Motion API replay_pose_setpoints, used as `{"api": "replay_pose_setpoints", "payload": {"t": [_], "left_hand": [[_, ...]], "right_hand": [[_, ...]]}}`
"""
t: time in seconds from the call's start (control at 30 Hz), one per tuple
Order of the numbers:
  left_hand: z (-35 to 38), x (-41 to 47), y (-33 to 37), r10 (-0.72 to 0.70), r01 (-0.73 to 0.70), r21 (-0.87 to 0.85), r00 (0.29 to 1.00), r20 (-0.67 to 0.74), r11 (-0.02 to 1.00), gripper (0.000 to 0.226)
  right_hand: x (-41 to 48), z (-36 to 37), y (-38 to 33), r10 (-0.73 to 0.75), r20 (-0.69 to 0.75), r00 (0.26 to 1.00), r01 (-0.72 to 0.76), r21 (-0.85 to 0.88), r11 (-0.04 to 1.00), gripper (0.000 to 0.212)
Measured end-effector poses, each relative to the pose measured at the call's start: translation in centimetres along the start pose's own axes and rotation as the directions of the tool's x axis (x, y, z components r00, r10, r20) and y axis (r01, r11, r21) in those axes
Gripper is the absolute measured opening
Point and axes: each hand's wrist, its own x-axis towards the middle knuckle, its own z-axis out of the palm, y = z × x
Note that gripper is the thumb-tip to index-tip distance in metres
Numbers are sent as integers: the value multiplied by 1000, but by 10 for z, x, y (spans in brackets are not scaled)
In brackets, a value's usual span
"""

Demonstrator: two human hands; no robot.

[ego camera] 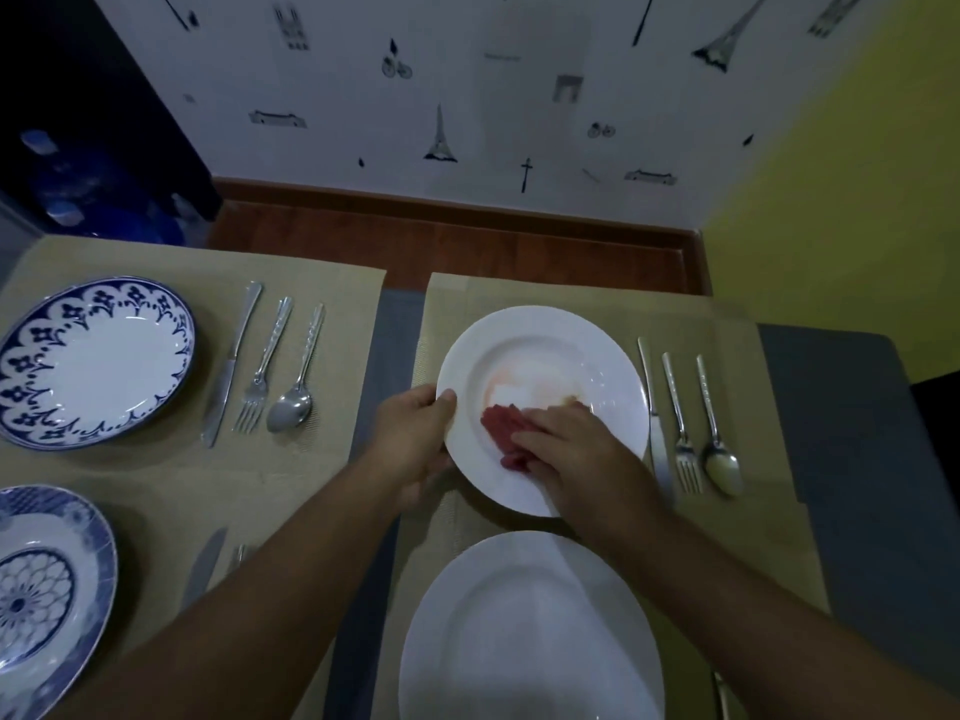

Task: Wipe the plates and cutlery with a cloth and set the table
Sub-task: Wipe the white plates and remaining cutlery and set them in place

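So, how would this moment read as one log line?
step: wiping | left hand: holds white plate rim | right hand: presses red cloth on plate | smear: visible

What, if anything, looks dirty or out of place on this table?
The far white plate carries an orange-pink smear across its well, just beyond the red cloth that the right hand presses on it while the left hand grips its rim. Nothing else stands out.

1. The left hand (pixel 415 444) and the right hand (pixel 576 454) are bare.
2. Both arms (pixel 249 600) are bare too, right down to the picture's bottom edge.
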Motion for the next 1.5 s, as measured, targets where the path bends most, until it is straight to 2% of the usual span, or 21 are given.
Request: {"api": "replay_pose_setpoints", "payload": {"t": [0.1,0.2,0.27,0.33,0.47,0.53,0.7,0.77,0.87,0.93,1.0,1.1,1.17,1.23,1.3,1.37,1.4,1.43,1.47,1.5], "left_hand": [[3,-25,-9,13,-13,-10,1000,25,1000,22],[11,-52,-14,3,5,-99,997,82,995,21],[18,-67,-17,32,-25,-72,995,99,997,22],[25,-79,-17,71,-66,-52,993,95,996,24],[29,-97,-12,106,-101,-75,992,71,992,27],[31,-108,-15,120,-117,-56,992,48,992,27],[45,-138,-33,128,-128,-4,991,33,992,27],[50,-151,-37,124,-123,-47,992,21,991,27],[51,-164,-43,143,-147,-79,988,-57,986,25],[49,-169,-46,155,-166,-109,983,-102,980,24],[48,-173,-48,154,-167,-123,982,-110,978,23],[47,-178,-52,168,-177,-100,982,-86,979,24],[41,-179,-53,168,-175,-107,983,-75,979,24],[31,-178,-50,167,-172,-117,985,-52,978,25],[19,-177,-47,184,-188,-80,982,-50,979,26],[6,-176,-45,210,-212,-32,976,-52,977,25],[0,-174,-44,219,-220,-18,974,-55,975,24],[-6,-172,-43,225,-226,-9,973,-55,974,24],[-11,-170,-43,226,-227,-1,973,-49,974,23],[-15,-170,-43,225,-225,1,974,-36,974,23]], "right_hand": [[-20,-13,-3,-23,-89,996,26,39,999,34],[-21,-23,2,150,-194,969,-129,117,985,37],[-16,-29,0,239,-233,942,-208,151,966,37],[-17,-35,-12,208,-215,954,-176,162,971,36],[-54,-43,-38,-28,-99,995,34,66,997,35],[-78,-46,-35,-96,-39,995,98,47,994,34],[-96,-62,-24,-229,-28,973,227,-56,972,26],[-86,-73,-23,-196,-82,977,187,-102,977,20],[-77,-92,-12,-22,-168,986,11,-64,998,20],[-88,-95,-4,51,-161,986,-58,-36,998,18],[-108,-92,-8,36,-121,992,-37,-4,999,14],[-127,-85,-24,-73,-62,995,76,44,996,7],[-123,-83,-29,-79,-106,991,83,39,996,13],[-115,-89,-34,-14,-183,983,21,34,999,23],[-113,-93,-42,79,-95,992,-80,-9,997,34],[-115,-99,-53,140,132,981,-128,-91,988,53],[-117,-97,-58,141,230,963,-137,-34,990,61],[-119,-94,-63,103,307,946,-142,109,984,61],[-121,-89,-66,10,326,945,-103,268,958,53],[-123,-83,-71,-61,297,953,-50,354,934,46]]}}
